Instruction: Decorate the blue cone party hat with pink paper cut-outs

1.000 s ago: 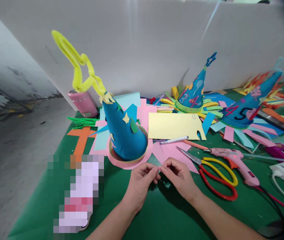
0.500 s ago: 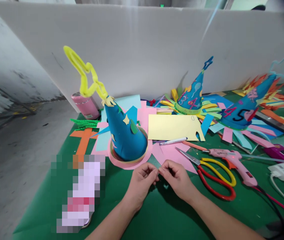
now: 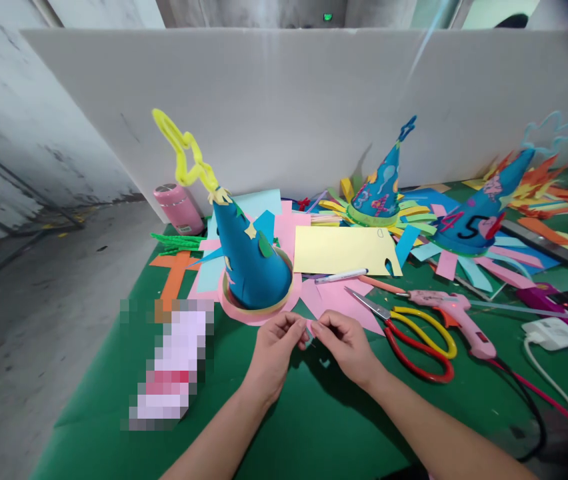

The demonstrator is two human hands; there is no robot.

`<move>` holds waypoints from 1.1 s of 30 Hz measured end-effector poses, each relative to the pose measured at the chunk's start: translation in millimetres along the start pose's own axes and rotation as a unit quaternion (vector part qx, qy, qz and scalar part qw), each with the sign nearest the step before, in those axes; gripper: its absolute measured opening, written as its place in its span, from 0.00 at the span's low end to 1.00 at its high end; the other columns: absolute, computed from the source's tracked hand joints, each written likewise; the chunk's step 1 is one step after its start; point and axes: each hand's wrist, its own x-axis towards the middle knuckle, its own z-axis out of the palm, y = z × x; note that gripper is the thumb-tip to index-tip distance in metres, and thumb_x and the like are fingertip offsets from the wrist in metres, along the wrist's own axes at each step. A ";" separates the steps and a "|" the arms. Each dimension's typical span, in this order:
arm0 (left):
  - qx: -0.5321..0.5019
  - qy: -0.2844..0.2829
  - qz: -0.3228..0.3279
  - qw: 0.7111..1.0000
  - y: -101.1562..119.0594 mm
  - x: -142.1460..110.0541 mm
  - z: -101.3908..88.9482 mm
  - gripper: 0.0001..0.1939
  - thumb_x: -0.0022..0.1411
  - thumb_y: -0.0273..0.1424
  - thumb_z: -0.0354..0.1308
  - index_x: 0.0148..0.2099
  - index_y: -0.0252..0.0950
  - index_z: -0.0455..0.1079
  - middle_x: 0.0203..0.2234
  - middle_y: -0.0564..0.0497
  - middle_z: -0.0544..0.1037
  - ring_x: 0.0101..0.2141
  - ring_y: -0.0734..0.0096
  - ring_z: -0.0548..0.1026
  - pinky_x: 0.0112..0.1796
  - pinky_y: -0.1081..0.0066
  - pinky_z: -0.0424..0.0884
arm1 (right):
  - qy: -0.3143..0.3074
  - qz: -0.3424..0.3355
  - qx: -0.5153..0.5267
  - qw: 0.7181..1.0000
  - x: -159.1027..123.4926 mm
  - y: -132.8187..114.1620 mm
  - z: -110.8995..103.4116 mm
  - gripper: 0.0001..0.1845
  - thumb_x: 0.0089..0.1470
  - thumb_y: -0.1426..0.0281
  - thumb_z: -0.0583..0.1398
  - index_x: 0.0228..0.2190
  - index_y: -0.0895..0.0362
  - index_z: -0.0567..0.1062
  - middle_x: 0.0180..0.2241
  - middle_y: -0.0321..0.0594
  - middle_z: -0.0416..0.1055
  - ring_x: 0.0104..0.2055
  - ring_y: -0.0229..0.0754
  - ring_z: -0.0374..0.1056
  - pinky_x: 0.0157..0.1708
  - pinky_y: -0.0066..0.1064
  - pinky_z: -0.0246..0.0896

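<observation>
My left hand and my right hand meet over the green table, thumbs and forefingers pinched together. Whatever sits between the fingertips is too small to make out; a pinkish speck shows there. Just beyond them stands a blue paper cone hat with a pink brim, small cut-out shapes on its side and a yellow pipe-cleaner star on top. Scissors with red and yellow handles lie to the right of my right hand, partly on pink paper. A pen rests along a pale yellow sheet.
A pink glue gun with its cord lies right of the scissors, near a white plug adapter. Two more decorated cone hats stand behind. At left are a pink bottle, green pipe cleaners and a blurred-out object.
The camera view has shifted slightly, so the table things appear a little moved. My hands stay pinched together, with the fingertips slightly turned and a pinkish speck now showing between them.
</observation>
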 end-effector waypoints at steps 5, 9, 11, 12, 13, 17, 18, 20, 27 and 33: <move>0.004 0.012 0.019 1.000 -0.7 -5.0 1.2 0.08 0.51 0.32 0.58 0.26 0.33 0.67 0.18 0.55 0.67 0.21 0.77 0.63 0.25 0.76 0.59 | 0.001 -0.012 -0.006 1.000 -1.0 1.7 0.9 0.15 0.51 0.64 0.54 0.18 0.58 0.64 0.16 0.30 0.54 0.20 0.32 0.49 0.19 0.25 0.46; -0.002 0.012 0.017 1.000 -0.1 -7.6 2.0 0.07 0.50 0.31 0.59 0.27 0.32 0.68 0.18 0.54 0.68 0.20 0.78 0.64 0.24 0.76 0.59 | 0.005 -0.023 -0.016 1.000 -1.6 2.0 1.8 0.14 0.51 0.64 0.54 0.19 0.58 0.65 0.17 0.31 0.56 0.20 0.33 0.51 0.20 0.25 0.47; -0.007 0.011 0.014 1.000 -0.3 -7.6 1.9 0.07 0.49 0.31 0.60 0.27 0.32 0.68 0.18 0.54 0.68 0.20 0.78 0.63 0.23 0.76 0.59 | 0.008 -0.027 -0.023 0.999 -1.7 1.0 2.7 0.14 0.51 0.64 0.54 0.19 0.58 0.65 0.17 0.31 0.57 0.21 0.33 0.52 0.20 0.25 0.48; -0.009 0.012 0.012 1.000 -0.7 -7.2 1.7 0.07 0.48 0.31 0.60 0.27 0.32 0.68 0.18 0.54 0.68 0.20 0.79 0.63 0.23 0.76 0.59 | 0.008 -0.029 -0.027 0.999 -1.8 0.1 2.9 0.14 0.51 0.64 0.54 0.18 0.58 0.65 0.18 0.31 0.57 0.21 0.33 0.52 0.20 0.25 0.48; -0.011 0.013 0.010 1.000 -1.2 -6.7 1.4 0.07 0.48 0.31 0.60 0.27 0.32 0.68 0.18 0.54 0.68 0.19 0.79 0.63 0.23 0.77 0.59 | 0.007 -0.030 -0.031 0.999 -1.9 -1.3 2.6 0.14 0.51 0.65 0.54 0.18 0.58 0.65 0.18 0.32 0.58 0.21 0.33 0.53 0.21 0.25 0.49; -0.015 0.024 -0.003 1.000 -4.2 -3.5 -0.9 0.08 0.48 0.32 0.61 0.26 0.31 0.68 0.16 0.55 0.67 0.18 0.80 0.62 0.21 0.78 0.58 | 0.016 -0.023 -0.047 0.998 -5.2 -8.5 -11.6 0.11 0.53 0.65 0.52 0.27 0.58 0.69 0.22 0.35 0.63 0.24 0.35 0.58 0.23 0.25 0.54; -0.015 0.027 -0.006 0.999 -4.7 -2.7 -1.5 0.09 0.48 0.33 0.61 0.26 0.31 0.68 0.16 0.56 0.67 0.18 0.80 0.62 0.21 0.78 0.57 | 0.031 -0.019 -0.065 0.997 -7.4 -9.3 -19.9 0.11 0.53 0.65 0.52 0.31 0.58 0.70 0.24 0.36 0.65 0.26 0.36 0.60 0.24 0.26 0.55; -0.018 0.031 -0.013 0.999 -4.7 -0.9 -2.4 0.09 0.49 0.32 0.61 0.25 0.31 0.68 0.16 0.56 0.67 0.18 0.81 0.62 0.20 0.79 0.57 | 0.101 -0.008 -0.161 0.982 -13.5 -7.0 -42.8 0.11 0.53 0.65 0.52 0.36 0.57 0.68 0.28 0.38 0.67 0.28 0.39 0.63 0.25 0.28 0.57; -0.052 0.006 -0.024 0.998 -0.8 5.9 1.3 0.08 0.49 0.31 0.60 0.25 0.32 0.67 0.16 0.57 0.66 0.17 0.83 0.61 0.20 0.80 0.57 | 0.148 -0.021 -0.528 0.836 -44.2 28.4 -128.2 0.13 0.48 0.71 0.52 0.37 0.57 0.69 0.39 0.47 0.69 0.43 0.50 0.64 0.39 0.38 0.61; -0.088 -0.032 -0.039 0.995 -8.0 2.1 0.3 0.09 0.48 0.32 0.61 0.25 0.31 0.66 0.16 0.56 0.67 0.19 0.81 0.62 0.21 0.79 0.58 | 0.075 0.070 -0.602 0.792 -48.9 34.5 -140.1 0.13 0.51 0.70 0.49 0.38 0.57 0.68 0.34 0.45 0.71 0.34 0.48 0.68 0.27 0.34 0.61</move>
